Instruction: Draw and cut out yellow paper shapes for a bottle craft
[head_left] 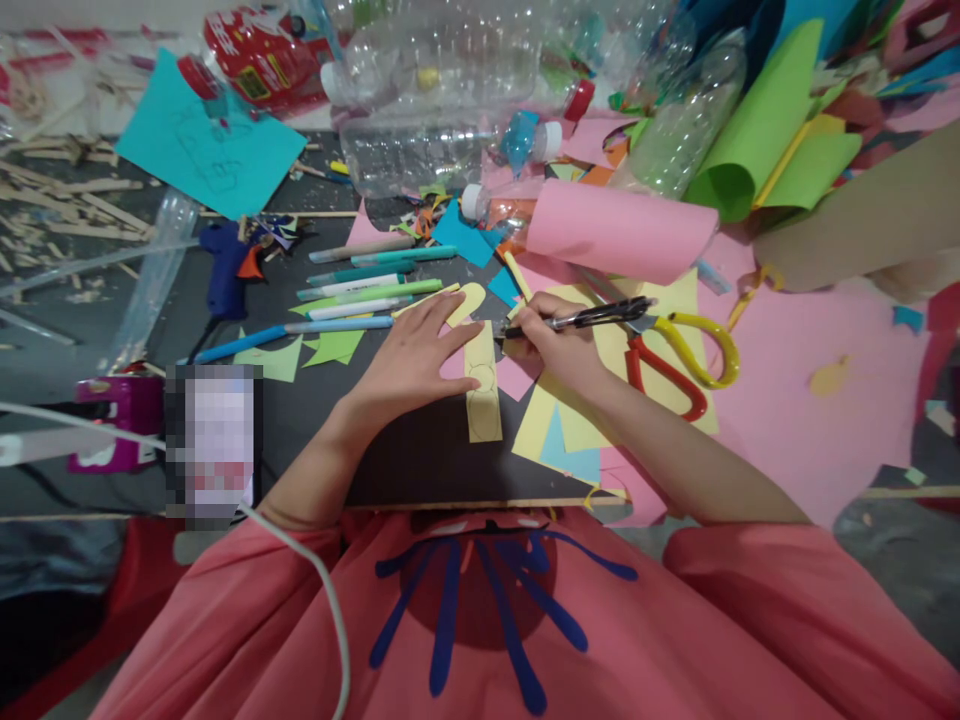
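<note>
A narrow yellow paper strip (484, 415) lies on the dark table, with drawn circles on its lower part. My left hand (424, 352) rests over its left side, fingers spread, thumb and fingertips on the paper. Above the strip is a yellow paper piece with a rounded end (470, 302), partly under my left fingers. My right hand (559, 340) is closed around a black pen (604, 314), whose tip points left at the strip's right edge. Whether the tip touches the paper I cannot tell. Scissors with yellow and red handles (667, 365) lie beside my right wrist on yellow paper sheets (547, 415).
Several markers (375, 290) lie beyond my left hand. A blue glue gun (223, 270) and a phone (220, 440) are on the left. Clear plastic bottles (442, 60) crowd the back. A pink-wrapped bottle (622, 230) and a large pink sheet (810, 400) occupy the right.
</note>
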